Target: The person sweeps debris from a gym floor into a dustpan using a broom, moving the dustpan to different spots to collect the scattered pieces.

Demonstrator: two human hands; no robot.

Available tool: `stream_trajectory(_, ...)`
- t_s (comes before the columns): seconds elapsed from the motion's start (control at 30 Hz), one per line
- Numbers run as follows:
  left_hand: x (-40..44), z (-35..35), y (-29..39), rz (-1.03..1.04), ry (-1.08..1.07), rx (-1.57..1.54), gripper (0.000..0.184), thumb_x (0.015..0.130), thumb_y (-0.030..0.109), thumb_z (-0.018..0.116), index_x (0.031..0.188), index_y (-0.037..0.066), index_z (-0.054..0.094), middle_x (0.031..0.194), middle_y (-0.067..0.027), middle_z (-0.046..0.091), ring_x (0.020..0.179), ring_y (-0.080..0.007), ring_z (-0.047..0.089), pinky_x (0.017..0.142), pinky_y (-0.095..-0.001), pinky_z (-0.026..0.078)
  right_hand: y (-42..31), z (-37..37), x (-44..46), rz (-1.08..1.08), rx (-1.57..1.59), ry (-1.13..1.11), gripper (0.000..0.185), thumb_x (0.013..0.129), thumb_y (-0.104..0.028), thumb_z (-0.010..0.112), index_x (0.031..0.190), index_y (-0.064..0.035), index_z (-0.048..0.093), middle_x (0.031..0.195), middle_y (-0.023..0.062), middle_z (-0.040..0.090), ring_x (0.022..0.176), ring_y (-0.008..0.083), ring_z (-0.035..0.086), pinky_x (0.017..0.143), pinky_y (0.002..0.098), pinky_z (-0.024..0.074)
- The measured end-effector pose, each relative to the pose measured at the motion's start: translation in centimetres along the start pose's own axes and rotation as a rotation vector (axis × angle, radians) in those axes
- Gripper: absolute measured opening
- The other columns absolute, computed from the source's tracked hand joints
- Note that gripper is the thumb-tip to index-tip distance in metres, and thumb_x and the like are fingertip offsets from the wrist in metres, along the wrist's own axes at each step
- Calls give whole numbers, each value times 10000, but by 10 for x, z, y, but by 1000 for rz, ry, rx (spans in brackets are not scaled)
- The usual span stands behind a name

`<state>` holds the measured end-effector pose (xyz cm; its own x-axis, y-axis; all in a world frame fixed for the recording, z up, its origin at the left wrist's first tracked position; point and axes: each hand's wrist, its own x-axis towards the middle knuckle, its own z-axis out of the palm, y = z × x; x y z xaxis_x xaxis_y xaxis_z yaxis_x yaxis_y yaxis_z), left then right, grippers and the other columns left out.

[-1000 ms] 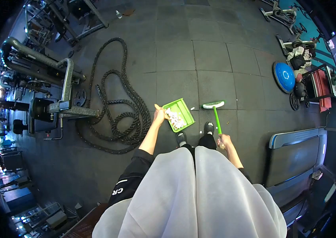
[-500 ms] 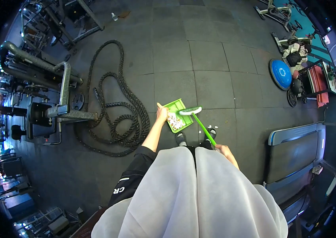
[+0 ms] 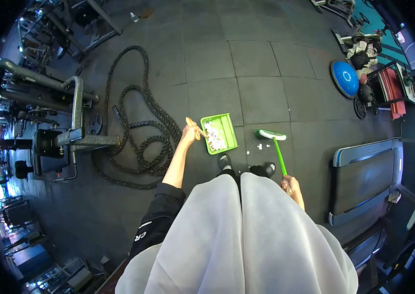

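Observation:
My left hand (image 3: pixel 190 133) is closed around the light tan handle of a green dustpan (image 3: pixel 228 128). White and reddish-brown scraps (image 3: pixel 215 137) lie in the pan, mostly on its left side. Out to the right, my right hand (image 3: pixel 291 187) grips the green stick of a small broom (image 3: pixel 279 153). The broom's head, with a white and green edge, is apart from the dustpan, over the floor to its right. A few small white bits (image 3: pixel 260 146) lie on the dark floor between the pan and the broom head, in front of my feet.
A thick black rope (image 3: pixel 156 117) lies coiled on the floor at left, beside a weight machine (image 3: pixel 77 132). On the right are a treadmill (image 3: pixel 364 181), a blue balance dome (image 3: pixel 344 79) and a rack (image 3: pixel 388 90). A clear bottle (image 3: pixel 134 17) lies at the far left.
The broom head has moved right, off the dustpan and over to the floor beside the white bits. My right hand has shifted right with it. The dustpan now lies turned more squarely.

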<state>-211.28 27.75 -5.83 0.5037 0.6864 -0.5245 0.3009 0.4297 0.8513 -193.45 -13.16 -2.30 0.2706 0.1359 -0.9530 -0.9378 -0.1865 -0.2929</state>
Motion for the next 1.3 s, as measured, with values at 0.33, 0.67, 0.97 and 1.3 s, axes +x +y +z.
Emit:
stream_trajectory(0.33, -30, 43, 14, 68, -81, 22, 227, 556, 35, 389, 782, 12, 375, 546, -49, 416, 444, -142, 431, 423, -246, 350, -23, -66, 17, -103, 324, -130, 97, 697, -60, 431, 657, -46, 344, 473, -10, 359, 342, 29, 322, 294, 131, 303)
stream_trajectory(0.67, -60, 78, -11, 18, -37, -148, 298, 575, 9, 349, 871, 36, 358, 729, -93, 421, 625, -162, 472, 591, -307, 464, -80, -128, 35, -211, 291, -88, 101, 694, -38, 453, 682, -32, 353, 486, 16, 374, 369, 71, 363, 307, 175, 317)
stream_trajectory(0.97, -154, 144, -36, 34, 308, -287, 283, 561, 41, 347, 842, 41, 384, 674, -97, 457, 452, -133, 424, 625, -308, 442, -223, -164, 117, -267, 14, -119, 113, 745, -127, 405, 725, -50, 325, 497, 21, 373, 362, 78, 361, 300, 180, 331)
stream_trajectory(1.3, -239, 195, -88, 124, 525, -559, 206, 666, 103, 366, 867, 61, 393, 759, -98, 445, 670, -170, 483, 674, -349, 441, -263, -183, 215, 7, -428, -51, 184, 809, -231, 333, 810, -51, 289, 472, 21, 342, 335, 115, 331, 288, 236, 330)
